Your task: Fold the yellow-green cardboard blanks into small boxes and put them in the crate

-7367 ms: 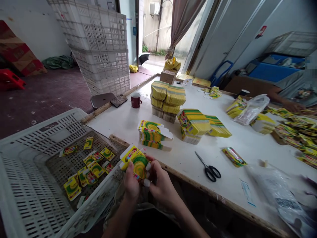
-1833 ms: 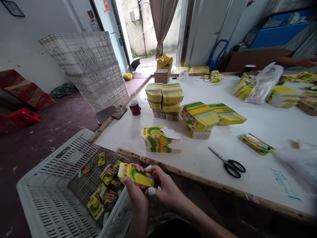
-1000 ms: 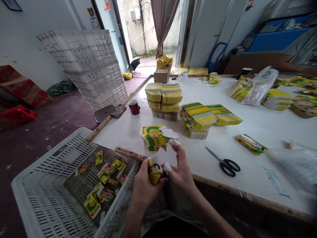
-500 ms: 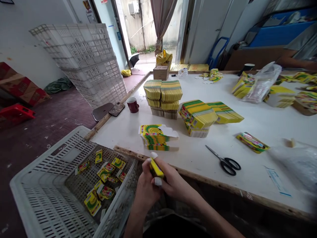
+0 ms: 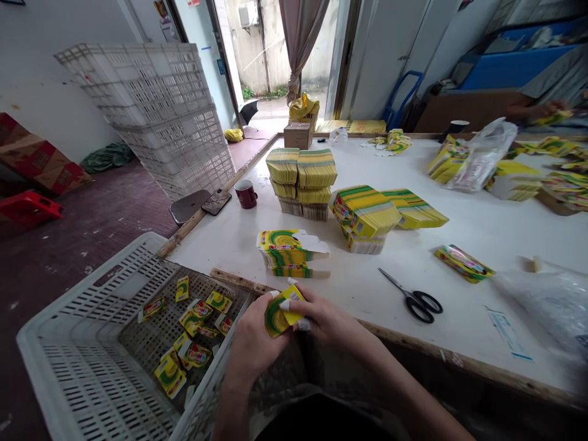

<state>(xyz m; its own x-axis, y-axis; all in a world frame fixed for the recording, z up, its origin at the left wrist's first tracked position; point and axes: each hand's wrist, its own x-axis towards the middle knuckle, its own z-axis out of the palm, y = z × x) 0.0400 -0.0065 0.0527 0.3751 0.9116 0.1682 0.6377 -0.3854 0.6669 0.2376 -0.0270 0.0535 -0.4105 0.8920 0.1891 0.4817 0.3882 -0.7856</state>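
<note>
Between both hands, just off the table's front edge, is a small yellow and green carton [image 5: 279,315]. My left hand [image 5: 257,335] grips its left side. My right hand [image 5: 321,311] closes on its right end, the thumb lying across the printed face. White covers wrap several fingertips. Beyond the hands, a stack of flat carton blanks [image 5: 285,254] lies on the white table with white flaps pointing right. To the left and below, a grey plastic crate [image 5: 59,343] holds several small cartons [image 5: 169,373] like the one in my hands.
Black-handled scissors [image 5: 418,303] and a printed packet [image 5: 465,263] lie right. Bundled blanks [image 5: 303,184] and more bundles [image 5: 367,211] stand farther back. A mug [image 5: 246,194] and phone [image 5: 216,201] sit at the left edge. A co-worker's hand [image 5: 549,110] shows far right.
The carton has turned from edge-on to show its broad printed face. My left hand has shifted slightly left. At far right, the co-worker's hand has come up with something yellow.
</note>
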